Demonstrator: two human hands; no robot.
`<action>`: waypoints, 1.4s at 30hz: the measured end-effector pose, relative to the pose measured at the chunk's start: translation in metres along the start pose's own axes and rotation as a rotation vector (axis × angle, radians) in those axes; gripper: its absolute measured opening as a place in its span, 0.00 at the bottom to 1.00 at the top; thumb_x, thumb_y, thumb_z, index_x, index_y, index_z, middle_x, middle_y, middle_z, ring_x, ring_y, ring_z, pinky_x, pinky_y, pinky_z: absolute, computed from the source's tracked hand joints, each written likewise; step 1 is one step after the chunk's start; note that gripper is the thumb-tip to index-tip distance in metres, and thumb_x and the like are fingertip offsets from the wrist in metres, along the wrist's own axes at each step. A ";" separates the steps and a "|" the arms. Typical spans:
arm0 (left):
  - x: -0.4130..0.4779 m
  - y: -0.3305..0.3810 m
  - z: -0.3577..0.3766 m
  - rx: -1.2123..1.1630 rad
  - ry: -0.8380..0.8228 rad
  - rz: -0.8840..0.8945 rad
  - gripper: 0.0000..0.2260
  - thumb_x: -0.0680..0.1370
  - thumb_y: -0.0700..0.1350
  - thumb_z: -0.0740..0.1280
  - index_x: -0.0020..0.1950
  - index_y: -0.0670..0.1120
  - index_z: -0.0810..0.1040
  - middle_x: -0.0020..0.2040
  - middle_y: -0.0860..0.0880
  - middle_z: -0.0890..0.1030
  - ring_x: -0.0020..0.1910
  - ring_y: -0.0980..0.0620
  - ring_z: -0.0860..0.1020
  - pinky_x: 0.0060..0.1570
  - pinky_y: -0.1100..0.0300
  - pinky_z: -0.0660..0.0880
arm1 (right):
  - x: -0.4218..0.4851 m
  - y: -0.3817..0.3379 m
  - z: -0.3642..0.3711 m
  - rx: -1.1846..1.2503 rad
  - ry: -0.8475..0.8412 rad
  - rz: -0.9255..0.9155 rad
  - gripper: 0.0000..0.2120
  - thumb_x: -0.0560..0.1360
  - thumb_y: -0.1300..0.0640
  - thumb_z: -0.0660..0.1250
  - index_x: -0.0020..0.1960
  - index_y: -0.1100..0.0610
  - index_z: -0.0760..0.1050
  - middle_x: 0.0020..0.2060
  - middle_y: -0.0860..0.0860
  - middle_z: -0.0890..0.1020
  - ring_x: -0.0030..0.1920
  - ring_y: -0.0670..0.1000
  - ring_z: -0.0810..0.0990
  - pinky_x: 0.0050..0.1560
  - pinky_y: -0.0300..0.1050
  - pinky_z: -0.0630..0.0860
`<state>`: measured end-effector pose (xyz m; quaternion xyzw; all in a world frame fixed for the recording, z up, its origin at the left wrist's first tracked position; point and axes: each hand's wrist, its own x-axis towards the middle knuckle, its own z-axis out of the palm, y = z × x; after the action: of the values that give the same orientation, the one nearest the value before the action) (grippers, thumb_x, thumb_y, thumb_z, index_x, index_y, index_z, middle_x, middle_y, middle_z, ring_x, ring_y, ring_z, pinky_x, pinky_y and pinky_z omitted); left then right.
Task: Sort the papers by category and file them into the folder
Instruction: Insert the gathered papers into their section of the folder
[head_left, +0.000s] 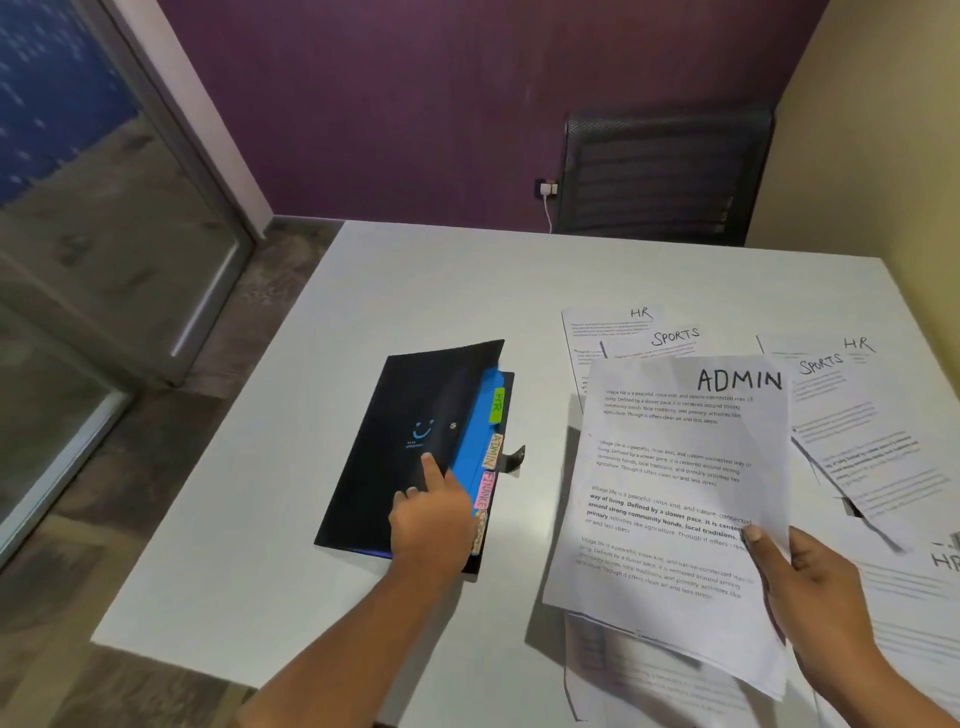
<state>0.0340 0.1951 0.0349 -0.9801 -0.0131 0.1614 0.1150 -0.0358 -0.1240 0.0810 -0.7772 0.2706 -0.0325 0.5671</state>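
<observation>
My left forearm reaches forward from the bottom edge across the white table (441, 291); my left hand (434, 514) lies palm down on the black folder (395, 441), near the cover's right edge; the index finger stretches straight up the cover and a second fingertip shows beside it; the thumb is hidden, so I cannot tell whether the hand pinches the cover or only presses on it. The folder sits left of centre on the table, its cover lifted a little along the right side; blue dividers (475, 441) show in the gap, with a green HR tab (497, 405), an ADMIN tab (493, 451) and a pink tab (483, 493) running down their edge.

My right hand (810, 587) comes in from the lower right, well apart from the left; its thumb lies on top of the ADMIN sheet (670, 493) near the right margin and the fingers curl beneath, gripping it; the sheet is held above the table, tilted, printed side up, just right of the folder.

More papers lie spread on the table under and beyond it: an HR sheet (613, 322), a SPORTS sheet (675, 338) overlapping it, others to the right. A dark mesh chair (665, 176) stands at the far side against a purple wall.
</observation>
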 end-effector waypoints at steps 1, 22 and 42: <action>0.000 -0.001 0.000 -0.007 0.036 -0.001 0.32 0.79 0.57 0.65 0.76 0.40 0.62 0.78 0.37 0.60 0.55 0.43 0.81 0.51 0.52 0.77 | 0.001 -0.001 0.002 0.011 -0.001 -0.002 0.08 0.79 0.59 0.66 0.48 0.63 0.81 0.17 0.42 0.75 0.18 0.38 0.70 0.22 0.31 0.66; -0.031 -0.005 -0.033 -0.517 0.080 0.105 0.35 0.79 0.38 0.64 0.81 0.44 0.48 0.82 0.48 0.48 0.58 0.47 0.78 0.57 0.60 0.75 | 0.037 -0.054 0.073 0.008 -0.092 -0.012 0.10 0.81 0.54 0.65 0.42 0.55 0.78 0.22 0.41 0.77 0.25 0.45 0.74 0.28 0.39 0.65; -0.043 0.007 -0.045 -0.622 0.176 0.042 0.29 0.84 0.45 0.57 0.81 0.43 0.48 0.82 0.46 0.50 0.61 0.50 0.78 0.57 0.61 0.75 | 0.018 -0.079 0.110 -0.340 -0.271 -0.282 0.09 0.79 0.54 0.66 0.46 0.55 0.83 0.33 0.52 0.85 0.35 0.52 0.83 0.37 0.48 0.80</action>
<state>0.0076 0.1754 0.0884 -0.9785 -0.0317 0.0665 -0.1928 0.0490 -0.0205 0.1082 -0.8887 0.0824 0.0391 0.4493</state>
